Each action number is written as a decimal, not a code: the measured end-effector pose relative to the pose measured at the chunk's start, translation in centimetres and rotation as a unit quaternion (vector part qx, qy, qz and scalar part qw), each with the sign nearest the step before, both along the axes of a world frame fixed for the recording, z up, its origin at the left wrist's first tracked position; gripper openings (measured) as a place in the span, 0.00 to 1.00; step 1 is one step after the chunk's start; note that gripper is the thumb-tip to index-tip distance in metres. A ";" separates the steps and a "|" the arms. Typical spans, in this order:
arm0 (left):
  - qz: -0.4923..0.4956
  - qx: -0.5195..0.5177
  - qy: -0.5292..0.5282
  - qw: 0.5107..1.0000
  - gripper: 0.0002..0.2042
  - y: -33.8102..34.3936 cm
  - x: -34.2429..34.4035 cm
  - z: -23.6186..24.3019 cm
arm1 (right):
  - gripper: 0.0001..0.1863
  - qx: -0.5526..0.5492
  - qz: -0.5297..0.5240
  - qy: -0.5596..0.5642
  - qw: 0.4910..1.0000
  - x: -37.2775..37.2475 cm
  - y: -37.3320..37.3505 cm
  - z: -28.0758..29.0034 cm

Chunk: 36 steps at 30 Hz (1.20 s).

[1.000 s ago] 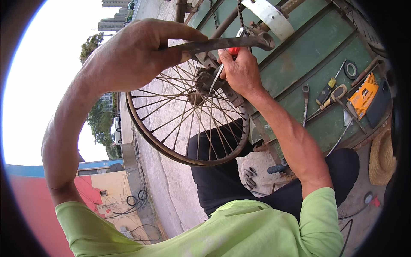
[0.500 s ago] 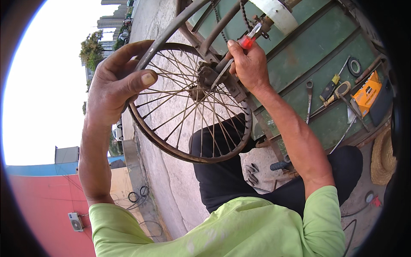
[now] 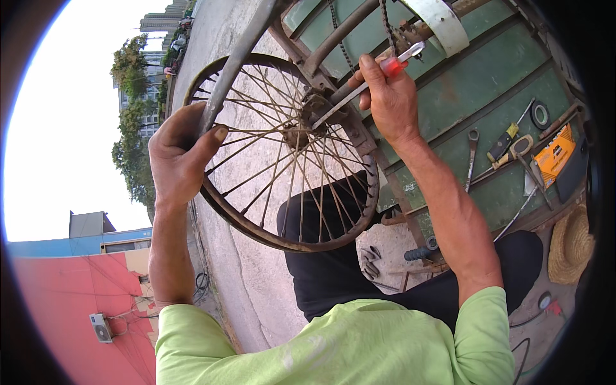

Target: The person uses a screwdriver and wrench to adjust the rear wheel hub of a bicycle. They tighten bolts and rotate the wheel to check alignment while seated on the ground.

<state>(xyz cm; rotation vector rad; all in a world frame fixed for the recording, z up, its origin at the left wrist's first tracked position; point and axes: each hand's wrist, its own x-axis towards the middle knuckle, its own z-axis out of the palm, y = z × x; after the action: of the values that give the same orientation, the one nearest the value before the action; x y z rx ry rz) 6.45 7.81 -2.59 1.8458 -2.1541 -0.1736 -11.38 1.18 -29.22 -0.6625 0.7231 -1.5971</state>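
A spoked wheel [image 3: 289,240] with a bare, rusty rim is mounted at its hub [image 3: 296,136] in a rusty metal frame. My left hand [image 3: 183,151] is closed round a long grey rubber tube [image 3: 234,70], at the rim's left side, thumb on top. Whether this is an inner tube or a tyre edge, I cannot tell. In my right hand [image 3: 391,102] is a screwdriver [image 3: 391,66] with a red and clear handle. Its shaft slants down-left, the end lying at or just in front of the hub. My fingers hide part of it.
On the green metal panel [image 3: 449,96] lie a wrench [image 3: 471,154], a yellow-black screwdriver [image 3: 504,142], a tape roll [image 3: 539,115] and an orange box [image 3: 555,154]. A chain [image 3: 387,25] hangs near the top. Gloves [image 3: 369,262] and a straw hat [image 3: 571,244] are on the ground.
My left hand has moved lower along the rim with the grey tube in its grasp. My right hand and the screwdriver have shifted slightly right. The whole view has turned a little.
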 end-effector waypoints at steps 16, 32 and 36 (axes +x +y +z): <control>-0.027 0.022 0.036 0.999 0.17 1.0 -0.1 -0.3 | 0.18 -0.072 0.164 0.171 0.969 -0.5 -0.6 -1.1; -0.016 0.041 0.011 0.999 0.20 1.5 -0.1 -0.1 | 0.17 -0.064 0.186 0.102 0.975 0.2 -0.7 -2.0; -0.023 0.030 0.032 0.999 0.19 1.3 -0.2 -0.4 | 0.17 -0.065 0.187 0.106 0.974 0.4 -0.7 -2.1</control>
<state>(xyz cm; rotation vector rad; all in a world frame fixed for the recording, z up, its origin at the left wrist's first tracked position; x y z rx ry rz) 6.28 9.06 -3.01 1.7974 -2.1714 -0.3060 -10.99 0.50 -31.31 -1.0140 0.6086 -1.2427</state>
